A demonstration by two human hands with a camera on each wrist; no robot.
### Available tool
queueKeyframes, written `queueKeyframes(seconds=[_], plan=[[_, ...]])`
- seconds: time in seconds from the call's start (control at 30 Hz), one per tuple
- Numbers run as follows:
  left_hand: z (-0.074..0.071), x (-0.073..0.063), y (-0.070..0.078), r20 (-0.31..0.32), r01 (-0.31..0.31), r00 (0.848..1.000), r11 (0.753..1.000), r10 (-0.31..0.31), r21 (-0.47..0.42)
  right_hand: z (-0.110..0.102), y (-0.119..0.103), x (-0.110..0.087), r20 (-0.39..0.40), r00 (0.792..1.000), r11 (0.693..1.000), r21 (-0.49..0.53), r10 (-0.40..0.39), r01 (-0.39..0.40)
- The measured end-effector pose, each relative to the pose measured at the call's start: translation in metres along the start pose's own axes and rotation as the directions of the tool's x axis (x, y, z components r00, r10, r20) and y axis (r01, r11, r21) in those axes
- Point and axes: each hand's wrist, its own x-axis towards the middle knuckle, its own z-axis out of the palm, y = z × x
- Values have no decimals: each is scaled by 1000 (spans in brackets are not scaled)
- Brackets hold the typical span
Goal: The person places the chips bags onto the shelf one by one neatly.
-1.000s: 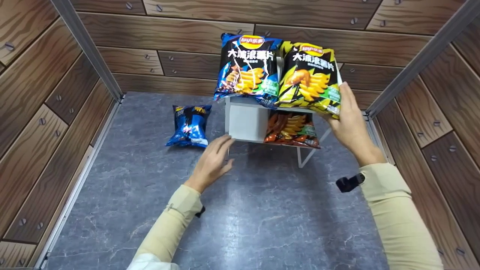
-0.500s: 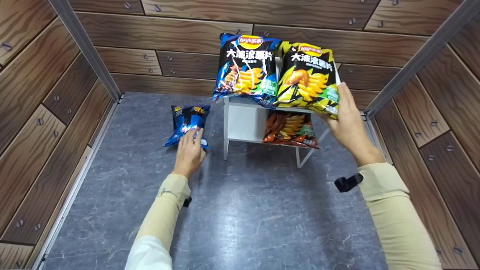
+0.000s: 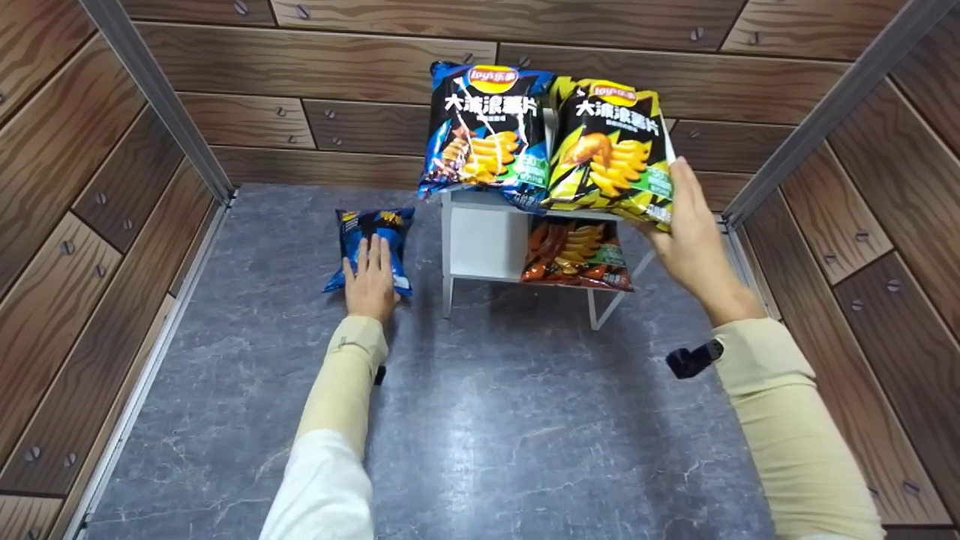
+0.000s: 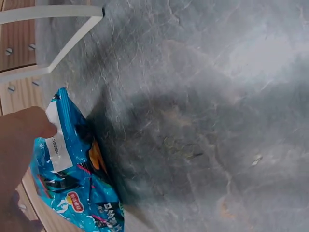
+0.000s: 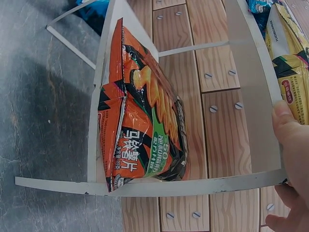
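Note:
My left hand (image 3: 369, 285) lies over a blue chip bag (image 3: 352, 229) on the floor, its fingers straight and spread on the bag. In the left wrist view the thumb (image 4: 36, 122) touches the white-labelled end of that bag. At the right side of a small white two-tier shelf (image 3: 489, 244), my right hand (image 3: 694, 236) grips the upper board's edge beside a yellow-and-black chip bag (image 3: 609, 154). In the right wrist view, the right hand (image 5: 294, 145) is round the white frame. A blue-and-black chip bag (image 3: 484, 127) leans at the top left.
An orange-red chip bag (image 3: 576, 255) lies on the lower board's right half, beside a bare left half. Grey marbled floor (image 3: 480, 420) spreads in front of the shelf. Wood-patterned walls (image 3: 360, 71) with metal corner posts (image 3: 161, 101) enclose three sides.
My left hand has moved left from the shelf's lower front corner to the blue chip bag on the floor, then farther forward over it. My right hand keeps its hold on the shelf.

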Motion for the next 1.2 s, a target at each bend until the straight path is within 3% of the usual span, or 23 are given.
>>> queueKeyframes(seconds=[0.13,0.27,0.37,0.43,0.5,0.6,0.67,0.87,0.97,1.1,1.2], plan=[[-1,5,-2,124,36,992,999,-39,27,1,-1,1,-2,1000,1000,0,2,-2],[4,4,-4,241,88,966,996,-89,16,1,-2,2,7,1000,1000,1,9,-9],[11,0,-3,292,120,949,993,-117,10,1,-3,2,10,1000,1000,1,5,-5],[16,-2,-2,272,113,956,994,-111,8,1,-3,2,2,1000,1000,4,-2,2],[16,-6,0,232,95,968,995,-98,22,0,-3,1,-8,1000,1000,6,-9,9],[17,-14,4,102,59,993,998,-62,38,0,-2,0,-14,1000,1000,13,-13,13],[18,-21,7,29,43,999,997,-45,62,0,-2,0,-9,1000,1000,17,-6,6],[34,-38,9,-145,18,989,986,6,165,1,-1,-1,-11,1000,1000,21,-9,9],[43,-43,8,-258,6,965,972,56,234,1,-1,-1,-22,1000,1000,19,-21,21],[55,-44,3,-404,-1,904,945,141,326,1,-1,-1,-17,1000,999,27,-17,17],[58,-46,1,-469,-16,861,934,195,358,1,-1,0,-16,1000,1000,26,-16,16]])
